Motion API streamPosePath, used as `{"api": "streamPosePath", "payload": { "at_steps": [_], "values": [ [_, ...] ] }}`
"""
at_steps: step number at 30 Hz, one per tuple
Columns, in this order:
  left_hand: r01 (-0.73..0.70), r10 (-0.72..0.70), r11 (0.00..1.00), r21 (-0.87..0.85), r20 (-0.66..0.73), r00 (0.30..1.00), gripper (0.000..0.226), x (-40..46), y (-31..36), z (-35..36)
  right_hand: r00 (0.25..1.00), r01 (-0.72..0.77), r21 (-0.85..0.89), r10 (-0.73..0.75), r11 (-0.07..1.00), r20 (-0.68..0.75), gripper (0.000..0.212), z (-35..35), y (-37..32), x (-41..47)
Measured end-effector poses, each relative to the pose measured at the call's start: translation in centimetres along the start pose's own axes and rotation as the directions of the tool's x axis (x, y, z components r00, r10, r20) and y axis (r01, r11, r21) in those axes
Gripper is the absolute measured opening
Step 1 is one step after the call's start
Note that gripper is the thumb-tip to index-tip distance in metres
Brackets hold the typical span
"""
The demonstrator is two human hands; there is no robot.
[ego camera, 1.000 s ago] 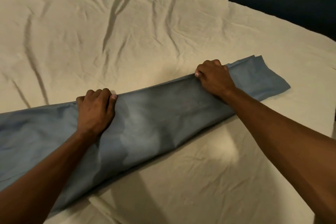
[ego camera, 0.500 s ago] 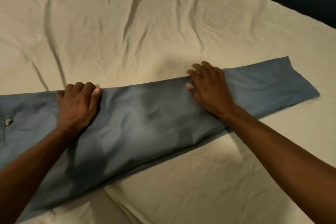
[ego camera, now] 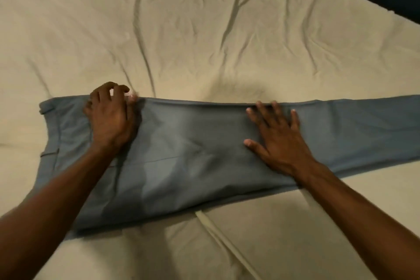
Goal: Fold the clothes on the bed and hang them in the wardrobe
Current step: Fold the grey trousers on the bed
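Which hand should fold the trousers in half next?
Probably the right hand. It lies flat and open on the leg part of the blue cloth trousers, nearer the cuff end. The left hand grips the far edge near the waistband and can anchor it.

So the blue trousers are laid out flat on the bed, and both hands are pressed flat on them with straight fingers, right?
Not quite. In the head view only the right hand lies flat with straight fingers on the blue trousers. The left hand has its fingers curled at the trousers' far edge. The trousers do lie on the bed.
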State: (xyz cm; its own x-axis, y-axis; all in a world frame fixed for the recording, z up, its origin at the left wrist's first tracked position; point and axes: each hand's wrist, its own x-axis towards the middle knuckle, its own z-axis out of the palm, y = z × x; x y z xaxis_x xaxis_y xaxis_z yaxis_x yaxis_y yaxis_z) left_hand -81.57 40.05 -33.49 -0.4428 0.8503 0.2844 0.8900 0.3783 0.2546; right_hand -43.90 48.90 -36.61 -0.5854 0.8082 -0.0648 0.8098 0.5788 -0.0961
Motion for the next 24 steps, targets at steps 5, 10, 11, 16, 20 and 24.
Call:
{"api": "streamPosePath", "payload": {
  "at_steps": [5, 10, 11, 16, 20, 24],
  "values": [
    [-0.076, 0.069, 0.997, 0.016, 0.272, 0.96, 0.06, -8.2, -3.9, -1.8, 0.959, 0.282, 0.046, -0.282, 0.958, 0.011, 0.078, 0.8, -11.6, 2.4],
    [-0.073, 0.012, 0.989, 0.129, 0.423, 0.906, 0.073, -7.3, -11.2, -0.7, 0.97, 0.237, -0.017, -0.235, 0.971, 0.061, 0.081, 2.4, -13.1, 3.4],
    [-0.097, 0.032, 0.987, 0.13, 0.433, 0.901, 0.074, -6.9, -11.6, -0.7, 0.975, 0.214, -0.032, -0.211, 0.976, 0.067, 0.083, 2.5, -12.9, 3.2],
    [-0.044, 0.002, 0.995, 0.09, 0.424, 0.906, 0.077, -7.0, -10.4, -1.9, 0.987, 0.154, -0.033, -0.152, 0.988, 0.059, 0.088, 2.8, -12.4, 1.3],
    [-0.126, 0.122, 0.992, -0.015, 0.384, 0.915, 0.071, -10.1, -6.0, -3.2, 0.987, 0.147, -0.026, -0.145, 0.989, 0.072, 0.089, 3.0, -12.2, 0.3],
    [-0.088, 0.034, 0.992, 0.095, 0.467, 0.884, 0.078, -13.5, -9.3, -2.8, 0.99, 0.128, -0.016, -0.127, 0.992, 0.065, 0.088, 2.7, -10.7, -0.5]
  ]
}}
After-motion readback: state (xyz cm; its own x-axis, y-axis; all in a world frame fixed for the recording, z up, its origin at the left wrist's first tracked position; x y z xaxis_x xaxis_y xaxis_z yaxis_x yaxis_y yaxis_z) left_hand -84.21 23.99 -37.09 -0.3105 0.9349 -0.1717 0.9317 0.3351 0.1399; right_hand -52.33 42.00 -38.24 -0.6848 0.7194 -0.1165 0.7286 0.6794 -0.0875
